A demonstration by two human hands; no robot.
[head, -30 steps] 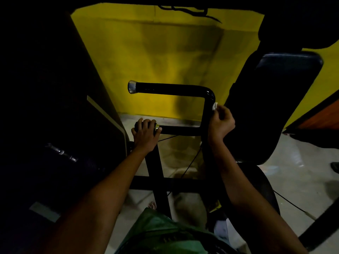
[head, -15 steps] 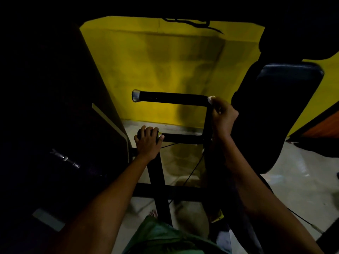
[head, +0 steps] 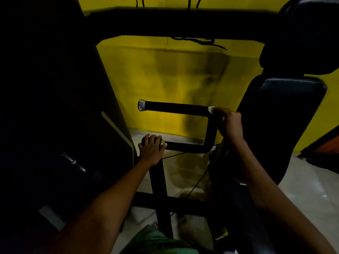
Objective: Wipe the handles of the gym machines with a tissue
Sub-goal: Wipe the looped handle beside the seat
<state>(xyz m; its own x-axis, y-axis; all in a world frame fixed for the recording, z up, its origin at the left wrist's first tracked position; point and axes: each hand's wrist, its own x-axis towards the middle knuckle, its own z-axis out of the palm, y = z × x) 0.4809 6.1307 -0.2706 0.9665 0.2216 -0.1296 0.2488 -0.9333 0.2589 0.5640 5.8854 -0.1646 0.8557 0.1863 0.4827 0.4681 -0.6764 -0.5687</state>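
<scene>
Far left: a dark machine panel (head: 55, 107), largely lost in shadow, with a small metal pin (head: 74, 162) glinting on its lower face. Left of centre: the left hand (head: 151, 148), fingers curled over the near end of the lower bar (head: 185, 147), gripping it; a brass-coloured cap shows just beside the thumb. An upright post (head: 161, 195) descends below this hand to a cross-member on the floor (head: 302, 189). Centre: the black handle (head: 176, 108), a C-shaped tube whose upper bar runs level and ends at left in a silver cap (head: 141, 105); its bend drops to join the lower bar. Behind it, a yellow wall (head: 165, 74). Right of centre: the right hand (head: 228, 125), fingers curled round the upper corner of the handle and pinching a pale tissue (head: 211, 110), of which only a small edge shows, pressed against the tube where the upper bar meets the bend. Right: a dark padded seat back (head: 286, 116), just beside the right hand. Bottom centre: green cloth (head: 156, 241) of the person's clothing.
</scene>
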